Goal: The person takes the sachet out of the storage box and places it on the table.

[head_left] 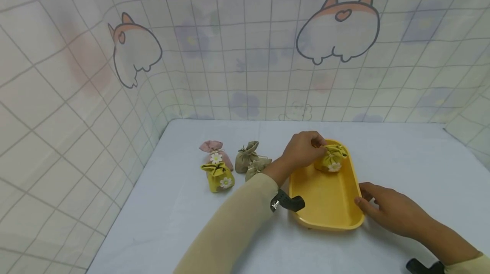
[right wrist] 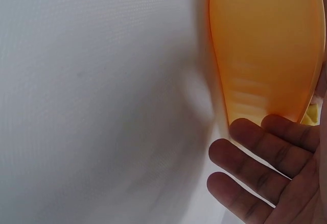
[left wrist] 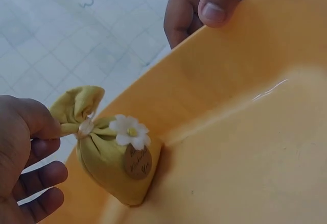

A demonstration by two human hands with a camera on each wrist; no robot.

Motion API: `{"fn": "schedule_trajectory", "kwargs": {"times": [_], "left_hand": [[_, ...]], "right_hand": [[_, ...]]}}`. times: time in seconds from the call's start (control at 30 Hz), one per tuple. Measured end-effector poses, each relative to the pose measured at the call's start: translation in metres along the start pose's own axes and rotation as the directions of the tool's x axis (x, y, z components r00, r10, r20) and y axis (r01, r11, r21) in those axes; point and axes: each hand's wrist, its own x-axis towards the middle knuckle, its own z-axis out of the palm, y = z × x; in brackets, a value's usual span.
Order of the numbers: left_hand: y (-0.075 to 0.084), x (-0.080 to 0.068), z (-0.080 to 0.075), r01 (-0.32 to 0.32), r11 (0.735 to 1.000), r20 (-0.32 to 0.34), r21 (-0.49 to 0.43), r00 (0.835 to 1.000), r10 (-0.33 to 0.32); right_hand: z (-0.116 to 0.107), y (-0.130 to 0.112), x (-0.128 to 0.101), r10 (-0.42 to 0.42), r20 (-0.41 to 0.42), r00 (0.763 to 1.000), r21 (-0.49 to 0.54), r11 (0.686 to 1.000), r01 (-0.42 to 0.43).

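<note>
Your left hand (head_left: 302, 150) pinches the gathered neck of a yellow sachet (head_left: 332, 159) between thumb and fingers; the sachet sits in the far end of the yellow tray (head_left: 325, 206), against its wall. Your right hand (head_left: 386, 208) rests on the tray's near right rim, fingers relaxed and slightly spread, thumb over the edge. Judged from the layout, 1 sachet is in the tray. 4 remain on the white table (head_left: 172, 223) to the left: a pink sachet (head_left: 215, 151), a second yellow sachet (head_left: 218, 176) and 2 olive sachets (head_left: 250, 161).
</note>
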Motion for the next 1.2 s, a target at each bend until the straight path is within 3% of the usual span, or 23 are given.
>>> {"fn": "schedule_trajectory", "kwargs": {"times": [0.27, 0.57, 0.87, 1.2], "left_hand": [[0.008, -0.006, -0.009, -0.033, 0.999, 0.004, -0.002, 0.999, 0.033], [0.013, -0.013, -0.022, -0.083, 0.997, -0.019, -0.005, 0.996, 0.083], [0.022, -0.022, -0.039, -0.100, 0.993, -0.041, -0.059, 0.994, 0.098], [0.025, -0.036, -0.063, -0.145, 0.980, -0.107, -0.136, 0.985, 0.131]], "right_hand": [[-0.002, -0.004, -0.001, 0.032, 0.018, 0.999, 0.005, 0.999, -0.032], [-0.001, -0.003, -0.002, 0.008, 0.000, 1.000, 0.004, 1.000, -0.008], [-0.001, -0.003, -0.002, 0.006, -0.007, 1.000, 0.000, 1.000, -0.006], [-0.003, -0.006, -0.002, 0.014, 0.005, 1.000, 0.001, 1.000, -0.014]]}}
